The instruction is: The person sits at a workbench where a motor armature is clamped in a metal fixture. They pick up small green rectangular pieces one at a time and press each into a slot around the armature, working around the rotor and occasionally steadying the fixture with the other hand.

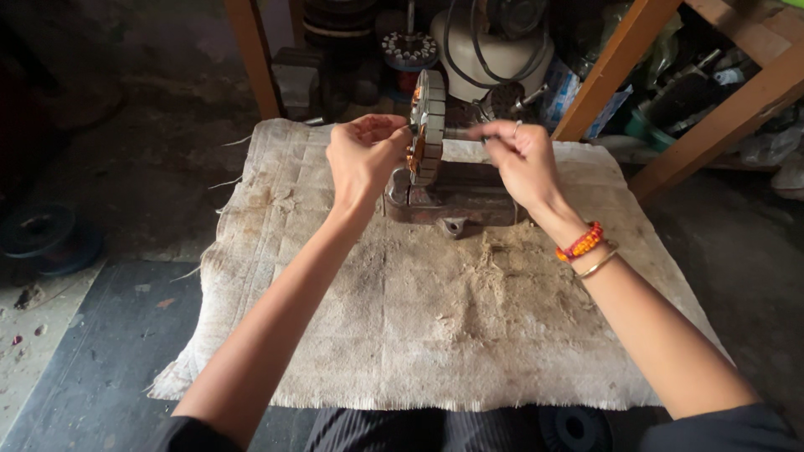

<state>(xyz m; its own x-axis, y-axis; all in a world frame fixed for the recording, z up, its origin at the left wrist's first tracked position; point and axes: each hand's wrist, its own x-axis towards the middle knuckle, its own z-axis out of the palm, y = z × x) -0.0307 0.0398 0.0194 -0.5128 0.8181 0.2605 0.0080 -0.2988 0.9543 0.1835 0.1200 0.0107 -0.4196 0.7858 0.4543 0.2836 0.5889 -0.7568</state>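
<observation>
On sackcloth (pixel 435 335) | vise (pixel 452 201) holds stator disc (pixel 428 125) upright | left hand (pixel 364 155) pinches disc edge | right hand (pixel 523 159) pinched closed beside it

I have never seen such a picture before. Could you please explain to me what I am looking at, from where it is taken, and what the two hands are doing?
This is one picture, taken by a camera worn on a person's head and looking down at their own two bare arms. The person sits or kneels before a worn cloth spread on the floor. On its far part stands a rusty metal vise. A round metal ring with pale teeth and orange-copper winding stands upright on edge in it.

The left hand is closed against the left side of the ring. The right hand pinches something thin beside the ring; it is too small to tell what. The right wrist wears an orange beaded bracelet and a thin bangle.

Behind are wooden frame legs and a clutter of machine parts.
</observation>
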